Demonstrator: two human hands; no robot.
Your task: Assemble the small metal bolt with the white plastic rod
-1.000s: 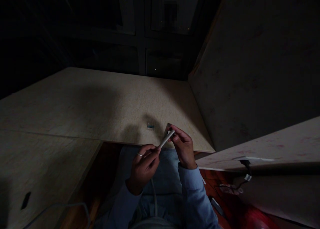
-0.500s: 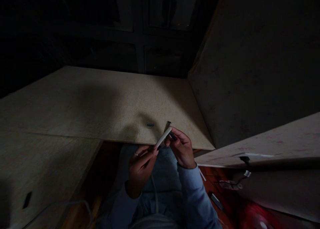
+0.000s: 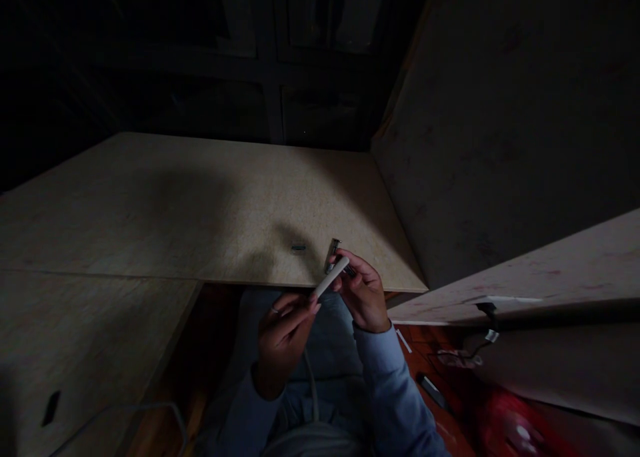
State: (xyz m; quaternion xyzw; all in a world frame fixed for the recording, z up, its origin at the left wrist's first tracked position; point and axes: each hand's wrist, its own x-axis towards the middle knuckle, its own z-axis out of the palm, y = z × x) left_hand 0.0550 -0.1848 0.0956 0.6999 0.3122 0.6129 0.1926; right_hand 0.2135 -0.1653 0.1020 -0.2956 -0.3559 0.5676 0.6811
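Observation:
My left hand (image 3: 286, 327), with a ring on one finger, is closed around the lower end of a slim white object (image 3: 331, 278); its exact kind is too dim to make out. The upper end of that object reaches to my right hand (image 3: 365, 292). Between the right thumb and fingers sits a small dark piece (image 3: 349, 269), partly hidden by them. Just beyond the right fingertips, a small dark and shiny object (image 3: 334, 247) shows over the table; whether the fingers touch it I cannot tell. Another small dark bar (image 3: 299, 248) lies on the tabletop.
The pale tabletop (image 3: 210, 237) meets a wall (image 3: 500, 130) at right. On a lower left surface is a dark slot-like mark (image 3: 51, 408), near a grey cable (image 3: 130, 409). A red bag-like thing (image 3: 515, 424) and a dark long object (image 3: 434, 392) lie on the floor.
The white object has turned slightly, showing more of its broad face. More of the shiny object beyond the right fingers is visible. The view has shifted a little.

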